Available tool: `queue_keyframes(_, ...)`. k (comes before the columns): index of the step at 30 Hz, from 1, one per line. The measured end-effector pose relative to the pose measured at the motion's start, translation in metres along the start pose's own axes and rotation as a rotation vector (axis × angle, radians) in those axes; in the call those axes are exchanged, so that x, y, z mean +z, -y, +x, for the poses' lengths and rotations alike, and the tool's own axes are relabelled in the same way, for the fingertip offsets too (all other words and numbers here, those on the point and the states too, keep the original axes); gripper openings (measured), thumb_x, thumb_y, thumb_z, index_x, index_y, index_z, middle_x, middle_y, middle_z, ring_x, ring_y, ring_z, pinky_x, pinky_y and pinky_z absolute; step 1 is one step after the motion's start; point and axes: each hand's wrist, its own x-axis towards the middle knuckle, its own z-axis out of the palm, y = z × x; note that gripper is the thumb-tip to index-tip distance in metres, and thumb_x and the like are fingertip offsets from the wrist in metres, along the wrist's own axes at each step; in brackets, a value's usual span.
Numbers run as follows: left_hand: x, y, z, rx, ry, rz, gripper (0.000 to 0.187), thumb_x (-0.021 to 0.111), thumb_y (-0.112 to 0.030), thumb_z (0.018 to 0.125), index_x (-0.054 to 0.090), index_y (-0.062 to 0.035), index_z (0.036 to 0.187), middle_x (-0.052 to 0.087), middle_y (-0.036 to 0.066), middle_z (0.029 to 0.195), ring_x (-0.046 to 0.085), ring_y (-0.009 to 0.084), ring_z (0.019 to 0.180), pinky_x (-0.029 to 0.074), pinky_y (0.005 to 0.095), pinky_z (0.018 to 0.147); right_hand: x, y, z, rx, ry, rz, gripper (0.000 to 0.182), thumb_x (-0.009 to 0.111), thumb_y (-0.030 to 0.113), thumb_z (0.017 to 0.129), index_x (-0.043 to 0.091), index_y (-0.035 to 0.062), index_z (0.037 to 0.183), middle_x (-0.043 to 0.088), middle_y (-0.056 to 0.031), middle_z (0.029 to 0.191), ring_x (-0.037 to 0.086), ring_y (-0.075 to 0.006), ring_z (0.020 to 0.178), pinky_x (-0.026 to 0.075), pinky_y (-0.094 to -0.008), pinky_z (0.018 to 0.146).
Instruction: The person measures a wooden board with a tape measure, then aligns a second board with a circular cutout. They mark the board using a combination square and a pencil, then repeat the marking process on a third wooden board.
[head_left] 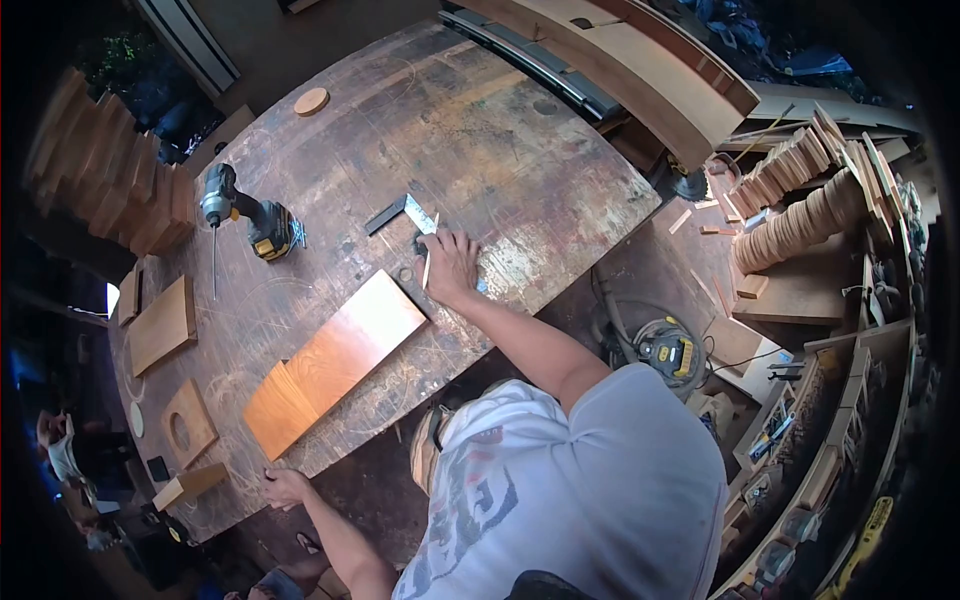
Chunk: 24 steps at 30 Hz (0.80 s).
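Observation:
My right hand (pixel 452 268) is on the worktable, its fingers curled around a thin pale stick (pixel 427 270) that looks like a pencil. Its fingertips are at the end of the metal blade of a try square (pixel 400 212); a small dark thing under them is partly hidden. Below and left of that hand lies a varnished wooden board (pixel 345 350), with a shorter piece of wood (pixel 280 410) against its near-left end. My left hand (pixel 288 488) is at the table's front edge, just below that end. Its fingers are bent, and what they hold, if anything, is too small to tell.
A cordless drill (pixel 262 225) with a long bit stands on the worktable (pixel 480 130). Flat boards (pixel 162 325) and a board with a round hole (pixel 203 425) lie leftward. Stacked wood (pixel 110 180) rises at left. A corded power tool (pixel 668 352) sits beyond the right edge.

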Motion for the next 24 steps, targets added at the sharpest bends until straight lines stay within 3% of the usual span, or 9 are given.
queue_keyframes(11, 0.01, 0.006, 0.009, -0.023, -0.017, -0.003, 0.034, 0.049, -0.04, 0.101, 0.074, -0.0291, 0.122, 0.06, 0.002, 0.139, 0.045, 0.035, 0.135, 0.034, 0.069, 0.105, 0.001, 0.002, 0.001, 0.028, -0.005, 0.021, 0.033, 0.07, 0.024, 0.082, 0.068, 0.013, 0.113, 0.059, -0.015, 0.12, 0.048, -0.0363, 0.114, 0.036, -0.0532, 0.099)
queue_keyframes(16, 0.017, 0.008, 0.017, -0.005, -0.018, -0.034, 0.033, 0.052, -0.042, 0.1, 0.074, -0.0301, 0.123, 0.063, 0.003, 0.137, 0.045, 0.0357, 0.136, 0.032, 0.0717, 0.105, -0.032, 0.018, -0.009, -0.212, -0.271, 0.225, 0.029, 0.07, 0.016, 0.08, 0.067, 0.0069, 0.107, 0.062, -0.0116, 0.104, 0.052, -0.0331, 0.104, 0.039, -0.0488, 0.091)
queue_keyframes(18, -0.015, -0.013, 0.018, -0.117, 0.181, 0.042, 0.037, 0.053, -0.045, 0.101, 0.074, -0.0259, 0.125, 0.065, 0.008, 0.136, 0.052, 0.0371, 0.13, 0.033, 0.0708, 0.106, -0.089, 0.041, -0.025, -0.312, -0.303, 0.403, 0.023, 0.07, 0.013, 0.082, 0.069, 0.0066, 0.104, 0.063, -0.0117, 0.1, 0.054, -0.0315, 0.098, 0.041, -0.0464, 0.088)
queue_keyframes(19, 0.007, 0.005, 0.045, -0.161, 0.197, -0.074, 0.041, 0.053, -0.044, 0.103, 0.074, -0.0172, 0.126, 0.064, 0.014, 0.139, 0.058, 0.041, 0.125, 0.037, 0.0622, 0.11, -0.114, 0.047, -0.039, -0.346, -0.271, 0.424, 0.02, 0.071, 0.017, 0.084, 0.071, 0.0071, 0.102, 0.062, -0.0116, 0.1, 0.056, -0.0321, 0.099, 0.043, -0.0475, 0.088)
queue_keyframes(21, -0.072, -0.042, -0.006, 0.067, 0.167, -0.46, 0.048, 0.049, -0.041, 0.107, 0.069, -0.0046, 0.13, 0.061, 0.019, 0.141, 0.06, 0.0382, 0.124, 0.041, 0.0511, 0.11, -0.142, 0.047, -0.072, -0.462, -0.176, 0.464, 0.028, 0.076, 0.016, 0.08, 0.072, 0.0107, 0.107, 0.061, -0.0106, 0.101, 0.055, -0.0315, 0.1, 0.043, -0.0471, 0.088)
queue_keyframes(23, -0.136, -0.105, -0.101, 0.256, 0.48, -0.906, 0.054, 0.044, -0.039, 0.11, 0.062, 0.0056, 0.135, 0.062, 0.022, 0.138, 0.058, 0.0342, 0.125, 0.043, 0.0461, 0.109, -0.178, 0.045, -0.09, -0.498, -0.065, 0.506, 0.044, 0.08, 0.018, 0.076, 0.067, 0.0133, 0.119, 0.056, -0.0099, 0.114, 0.052, -0.0313, 0.107, 0.043, -0.0457, 0.09)
queue_keyframes(24, -0.178, -0.137, -0.167, 0.287, 0.779, -1.047, 0.061, 0.04, -0.042, 0.112, 0.055, 0.011, 0.138, 0.061, 0.023, 0.136, 0.057, 0.0305, 0.125, 0.042, 0.0463, 0.11, -0.18, 0.042, -0.096, -0.512, -0.04, 0.546, 0.05, 0.08, 0.019, 0.076, 0.064, 0.0114, 0.123, 0.055, -0.0117, 0.119, 0.051, -0.0329, 0.111, 0.043, -0.0476, 0.093)
